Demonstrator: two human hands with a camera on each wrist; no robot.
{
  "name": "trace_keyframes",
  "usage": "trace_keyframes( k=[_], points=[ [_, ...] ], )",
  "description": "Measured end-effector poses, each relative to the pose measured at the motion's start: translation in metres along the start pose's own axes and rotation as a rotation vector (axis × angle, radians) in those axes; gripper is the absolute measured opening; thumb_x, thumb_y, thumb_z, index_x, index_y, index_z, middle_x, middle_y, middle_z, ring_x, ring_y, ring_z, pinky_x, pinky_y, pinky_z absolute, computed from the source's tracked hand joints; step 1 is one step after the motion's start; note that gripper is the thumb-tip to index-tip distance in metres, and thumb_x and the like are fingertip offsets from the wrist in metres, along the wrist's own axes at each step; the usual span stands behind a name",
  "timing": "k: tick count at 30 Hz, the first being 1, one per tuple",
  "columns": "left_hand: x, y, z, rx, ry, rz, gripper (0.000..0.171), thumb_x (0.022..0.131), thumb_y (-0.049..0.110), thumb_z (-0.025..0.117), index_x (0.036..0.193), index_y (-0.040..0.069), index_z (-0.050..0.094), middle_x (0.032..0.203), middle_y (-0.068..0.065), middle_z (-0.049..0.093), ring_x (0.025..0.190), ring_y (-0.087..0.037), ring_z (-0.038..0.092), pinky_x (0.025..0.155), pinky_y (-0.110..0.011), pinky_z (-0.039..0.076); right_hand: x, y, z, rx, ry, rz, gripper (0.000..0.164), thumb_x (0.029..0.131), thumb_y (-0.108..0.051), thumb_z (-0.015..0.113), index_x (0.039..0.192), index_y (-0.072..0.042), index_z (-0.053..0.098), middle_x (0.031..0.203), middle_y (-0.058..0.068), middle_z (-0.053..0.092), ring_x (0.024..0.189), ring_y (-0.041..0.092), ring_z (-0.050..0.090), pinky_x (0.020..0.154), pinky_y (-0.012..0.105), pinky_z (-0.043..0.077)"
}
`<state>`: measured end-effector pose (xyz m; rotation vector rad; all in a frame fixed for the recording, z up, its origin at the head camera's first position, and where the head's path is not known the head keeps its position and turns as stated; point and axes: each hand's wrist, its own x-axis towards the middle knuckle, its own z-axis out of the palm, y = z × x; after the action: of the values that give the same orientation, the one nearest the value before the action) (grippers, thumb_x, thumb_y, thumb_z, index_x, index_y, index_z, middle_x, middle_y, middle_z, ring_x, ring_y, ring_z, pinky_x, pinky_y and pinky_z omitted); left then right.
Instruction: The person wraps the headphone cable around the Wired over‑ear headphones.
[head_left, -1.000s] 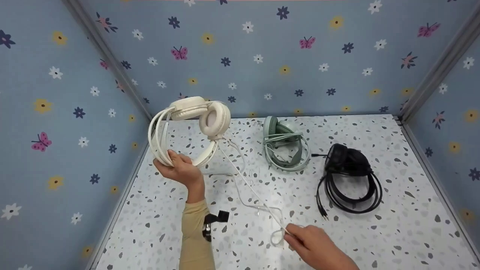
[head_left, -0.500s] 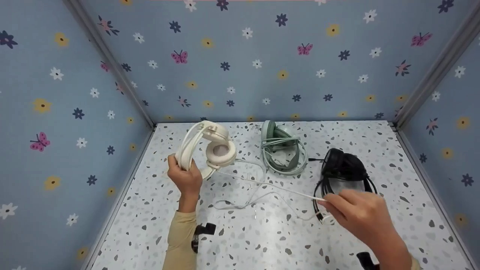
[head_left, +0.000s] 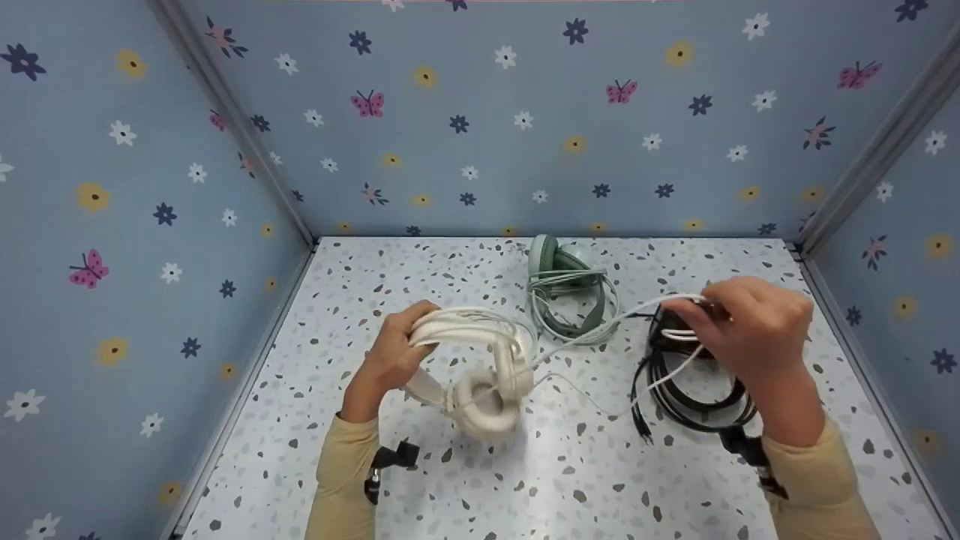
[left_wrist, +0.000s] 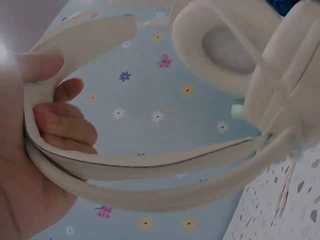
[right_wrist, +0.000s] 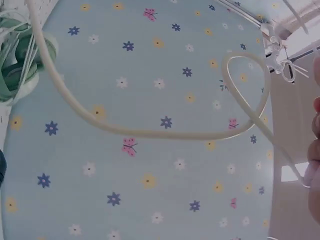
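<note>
My left hand point(head_left: 391, 351) grips a pair of cream-white headphones point(head_left: 515, 371) by the headband, holding them above the table with the ear cups toward the right. The left wrist view shows curled fingers point(left_wrist: 67, 127) around the headband point(left_wrist: 165, 172), with a strand of cable running along it. My right hand point(head_left: 757, 326) pinches the headphones' white cable point(head_left: 581, 340), which stretches between both hands. A loop of that cable point(right_wrist: 150, 134) hangs in the right wrist view, where only part of the hand shows at the right edge.
Green headphones point(head_left: 535, 262) with a wound cable lie near the back wall. A black headset point(head_left: 694, 427) with coiled cable lies beneath my right hand, partly hidden. Flower-patterned walls point(head_left: 480, 135) enclose the speckled white table point(head_left: 570, 465) at the back and sides.
My left hand has tilted the headphones over and brought them nearer and rightward. The right hand has swept right and up, drawing the cable over the black headset.
</note>
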<state>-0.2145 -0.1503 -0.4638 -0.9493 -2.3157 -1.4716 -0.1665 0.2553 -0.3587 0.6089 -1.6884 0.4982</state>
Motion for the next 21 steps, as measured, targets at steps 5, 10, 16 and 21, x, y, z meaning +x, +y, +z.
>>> trace_keyframes(
  k=[5, 10, 16, 21],
  points=[
    [-0.001, 0.001, 0.017, -0.505, -0.273, 0.084, 0.025, 0.093, 0.004, 0.046, 0.109, 0.008, 0.064, 0.057, -0.002, 0.038, 0.043, -0.011, 0.029, 0.040, -0.029, 0.030, -0.017, 0.033, 0.027, 0.007, -0.206, 0.181, 0.060, 0.085, -0.059, 0.065, 0.060, -0.005, 0.055, 0.047, 0.002, 0.042, 0.037, 0.012, 0.030, 0.040, 0.029, 0.021],
    [-0.003, -0.004, 0.036, -1.252, -0.397, 0.103, 0.027, 0.102, 0.015, 0.041, 0.119, 0.009, 0.060, 0.058, 0.001, 0.025, 0.043, -0.007, 0.021, 0.040, -0.022, 0.021, -0.051, 0.052, 0.051, 0.115, -0.495, 0.412, 0.044, 0.088, -0.043, 0.071, 0.062, -0.012, 0.054, 0.049, -0.003, 0.041, 0.040, 0.010, 0.030, 0.044, 0.029, 0.027],
    [-0.002, -0.004, 0.056, -1.730, -0.272, 0.027, 0.017, 0.100, 0.018, 0.041, 0.100, 0.008, 0.055, 0.061, 0.002, 0.019, 0.045, -0.006, 0.021, 0.044, -0.017, 0.022, -0.105, 0.055, 0.075, 0.390, -0.820, 0.799, 0.038, 0.098, -0.039, 0.058, 0.070, -0.013, 0.063, 0.054, -0.001, 0.044, 0.047, 0.015, 0.039, 0.054, 0.031, 0.040],
    [0.010, 0.005, 0.072, -1.852, 0.089, -0.058, 0.016, 0.100, 0.020, 0.043, 0.101, 0.005, 0.049, 0.059, 0.003, 0.017, 0.043, -0.004, 0.022, 0.040, -0.016, 0.028, -0.151, 0.030, 0.091, 0.632, -0.973, 0.998, 0.037, 0.104, -0.029, 0.048, 0.083, -0.004, 0.066, 0.059, -0.001, 0.046, 0.052, 0.013, 0.043, 0.052, 0.028, 0.039]
  ],
)
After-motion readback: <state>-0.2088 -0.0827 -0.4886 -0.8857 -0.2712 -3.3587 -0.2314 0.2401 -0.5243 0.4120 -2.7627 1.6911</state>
